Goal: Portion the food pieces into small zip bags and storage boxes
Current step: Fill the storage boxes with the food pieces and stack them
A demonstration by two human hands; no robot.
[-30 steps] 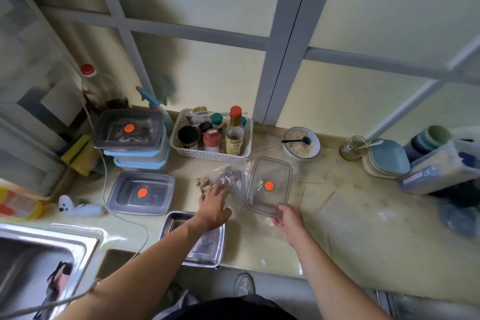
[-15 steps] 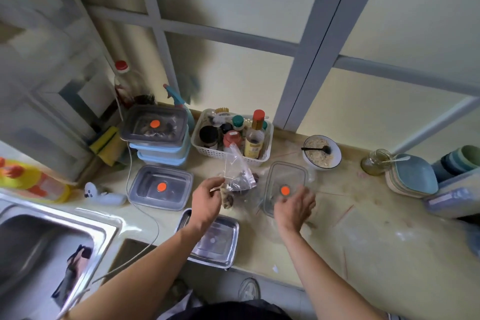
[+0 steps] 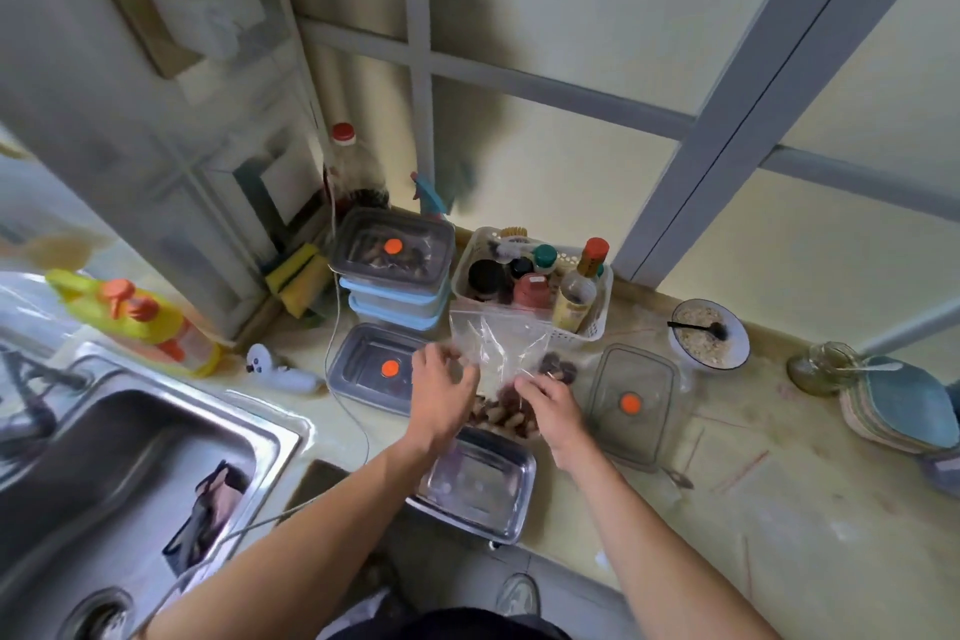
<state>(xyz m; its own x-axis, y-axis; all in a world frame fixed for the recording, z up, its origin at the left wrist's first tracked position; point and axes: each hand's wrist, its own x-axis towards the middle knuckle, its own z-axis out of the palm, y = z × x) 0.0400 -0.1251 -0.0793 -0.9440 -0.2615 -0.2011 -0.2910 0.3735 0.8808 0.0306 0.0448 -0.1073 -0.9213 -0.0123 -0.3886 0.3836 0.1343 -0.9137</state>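
Note:
A clear zip bag (image 3: 496,340) stands upright over the counter with brown food pieces (image 3: 501,413) in its bottom. My left hand (image 3: 441,387) grips its left side and my right hand (image 3: 548,400) grips its lower right side. A few dark pieces (image 3: 558,369) lie on the counter just behind my right hand. An empty steel tray (image 3: 480,486) sits under my wrists at the counter's front edge. A clear box lid with an orange dot (image 3: 631,403) lies to the right. A grey storage box (image 3: 374,366) sits to the left.
A stack of lidded boxes (image 3: 392,270) and a white basket of bottles (image 3: 535,281) stand at the back. A bowl with a spoon (image 3: 709,333), a glass jar (image 3: 821,369) and stacked plates (image 3: 904,405) are at the right. The steel sink (image 3: 119,457) lies at the left.
My right hand left the clear lid and came to the bag; both hands now hold it upright. The camera swung left, so the sink shows more.

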